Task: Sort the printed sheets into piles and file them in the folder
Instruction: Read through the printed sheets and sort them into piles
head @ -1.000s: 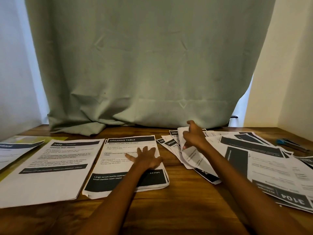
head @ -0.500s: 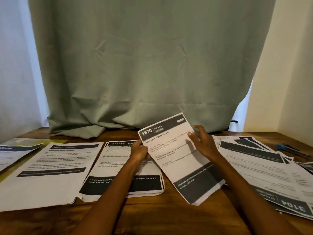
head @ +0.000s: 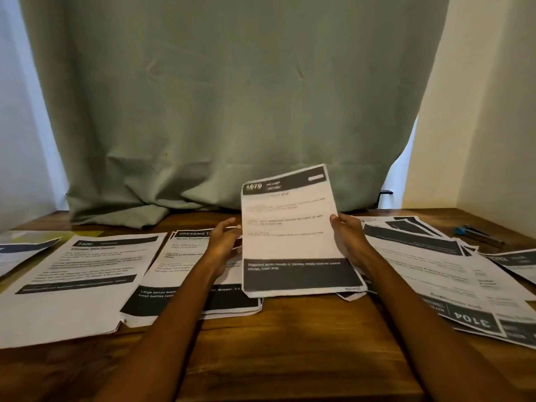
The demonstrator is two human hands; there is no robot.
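Note:
I hold a printed sheet headed 1670 [head: 290,227] upright above the table, its print blurred. My right hand [head: 346,240] grips its right edge with the thumb on the front. My left hand [head: 224,245] is at its left edge, fingers curled behind the paper. Below it lies the Dressing Table pile [head: 185,274]. Left of that pile rests the sheet marked 3406 [head: 78,277]. A loose spread of unsorted sheets [head: 429,268] covers the right of the table. A yellow-green folder [head: 34,236] lies at the far left, partly under a sheet.
The wooden table [head: 290,343] has bare wood in front of me. A green curtain [head: 232,111] hangs against the table's back edge. A blue pen [head: 475,232] lies at the back right, close to the cream wall [head: 478,111].
My right hand pulled the 1670 sheet out of the right spread. My left hand left the Dressing Table pile and took its left edge. The sheet now stands straighter and further right.

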